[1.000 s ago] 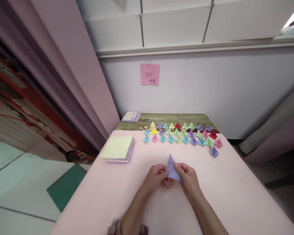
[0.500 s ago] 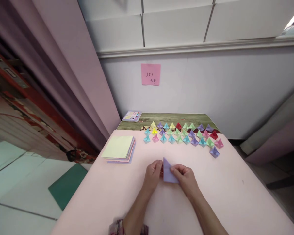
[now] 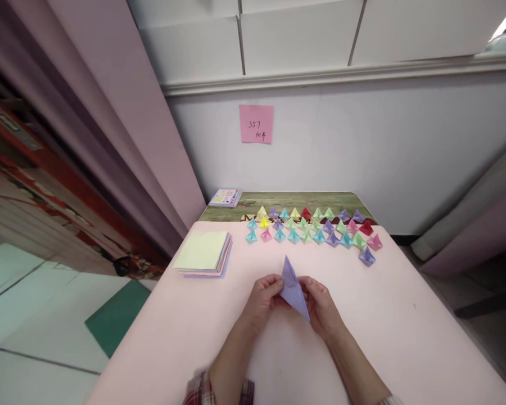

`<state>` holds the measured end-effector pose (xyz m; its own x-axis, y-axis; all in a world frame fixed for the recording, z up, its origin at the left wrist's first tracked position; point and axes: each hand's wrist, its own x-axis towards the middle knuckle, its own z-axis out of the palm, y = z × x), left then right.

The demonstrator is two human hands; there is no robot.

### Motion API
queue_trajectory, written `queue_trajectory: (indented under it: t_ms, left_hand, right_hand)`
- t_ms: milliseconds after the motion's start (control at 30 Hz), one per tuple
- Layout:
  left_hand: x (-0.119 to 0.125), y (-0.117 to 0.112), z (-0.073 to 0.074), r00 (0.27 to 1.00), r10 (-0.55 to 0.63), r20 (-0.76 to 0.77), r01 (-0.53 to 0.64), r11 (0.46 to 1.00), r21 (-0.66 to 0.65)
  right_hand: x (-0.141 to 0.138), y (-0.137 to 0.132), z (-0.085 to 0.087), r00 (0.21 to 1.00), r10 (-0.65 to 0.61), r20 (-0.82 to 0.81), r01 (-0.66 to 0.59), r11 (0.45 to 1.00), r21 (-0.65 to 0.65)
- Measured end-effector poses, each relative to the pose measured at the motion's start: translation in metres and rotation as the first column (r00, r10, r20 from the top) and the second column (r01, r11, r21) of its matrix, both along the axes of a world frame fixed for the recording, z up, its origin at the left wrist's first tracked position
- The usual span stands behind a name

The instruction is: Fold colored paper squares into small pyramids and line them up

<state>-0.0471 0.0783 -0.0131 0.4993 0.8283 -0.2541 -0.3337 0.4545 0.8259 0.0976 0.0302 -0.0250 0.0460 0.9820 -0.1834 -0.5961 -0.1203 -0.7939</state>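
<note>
Between my hands, just above the pink tabletop, is a purple sheet of origami paper (image 3: 294, 292) folded into a pointed triangle, one tip up and another down to the right. My left hand (image 3: 265, 295) pinches its left edge, thumb on the near face. On the other side, my right hand (image 3: 319, 304) grips the right edge, its fingertips partly behind the paper. Beyond them stand rows of small folded paper boats (image 3: 293, 236) in blue, green, yellow, pink, red and purple. A single purple boat (image 3: 366, 257) sits nearest at the right.
A stack of square coloured paper (image 3: 200, 251) lies at the left of the pink table (image 3: 185, 332). At the far left corner is a printed pack (image 3: 226, 197). A pink note (image 3: 256, 124) is stuck to the wall behind, and a green mat (image 3: 118, 316) rests on the floor.
The purple paper has been turned, so its long edge now slants down to the right and a fold shows open near the top. Both hands have shifted their hold on it.
</note>
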Motion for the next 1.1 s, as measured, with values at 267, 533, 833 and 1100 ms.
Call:
queue_trajectory:
  t_ms: [267, 533, 833, 1100]
  left_hand:
    - [0.0013, -0.0025, 0.0052, 1.0, -0.017, 0.02, 0.018, 1.0, -0.024]
    - [0.0016, -0.0029, 0.0049, 0.994, -0.014, 0.107, 0.024, 0.996, -0.091]
    - [0.0037, -0.0046, 0.0091, 0.988, 0.012, 0.155, 0.006, 0.993, -0.12]
    - [0.0028, -0.0036, 0.0081, 0.988, 0.016, 0.154, 0.002, 0.993, -0.117]
  right_hand:
    - [0.0012, 0.0012, -0.007, 0.998, 0.015, -0.069, -0.016, 1.0, -0.022]
    - [-0.0021, 0.0007, -0.0047, 0.999, 0.035, -0.019, -0.035, 0.999, -0.012]
    - [-0.0011, 0.001, -0.0052, 0.998, 0.05, -0.028, -0.05, 0.999, -0.002]
    - [-0.0037, 0.0012, -0.0068, 0.999, 0.025, -0.035, -0.026, 0.999, -0.028]
